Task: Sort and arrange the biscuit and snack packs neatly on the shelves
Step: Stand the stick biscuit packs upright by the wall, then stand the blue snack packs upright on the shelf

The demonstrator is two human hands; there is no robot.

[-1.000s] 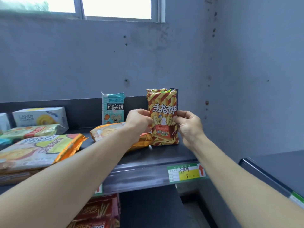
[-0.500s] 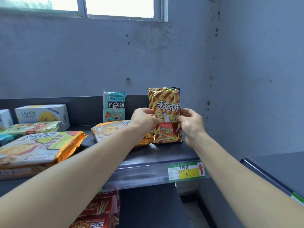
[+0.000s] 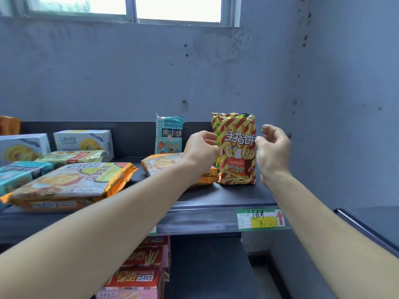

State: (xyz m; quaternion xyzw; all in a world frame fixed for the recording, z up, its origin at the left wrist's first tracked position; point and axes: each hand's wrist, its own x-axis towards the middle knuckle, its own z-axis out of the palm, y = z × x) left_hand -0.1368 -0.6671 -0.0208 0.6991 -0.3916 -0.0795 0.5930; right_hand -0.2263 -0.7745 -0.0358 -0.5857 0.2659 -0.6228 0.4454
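On the dark shelf (image 3: 216,197), the striped snack pack (image 3: 237,152) is pinched by the left hand (image 3: 201,148); the right hand (image 3: 273,154) is held slack beside it.

striped pack (image 3: 237,152): upright, shelf (image 3: 216,197) right end | teal pack (image 3: 169,134): upright, behind-left | orange packs (image 3: 71,182): flat, left | white boxes (image 3: 83,141): back left | red boxes (image 3: 140,275): lower shelf (image 3: 207,266)

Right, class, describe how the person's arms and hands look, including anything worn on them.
Both the left forearm and the right forearm are bare as far as the frame shows, with no sleeve in view. The left hand and right hand are ungloved; no watch, bracelet or ring shows on the visible sides. No markings stand out.
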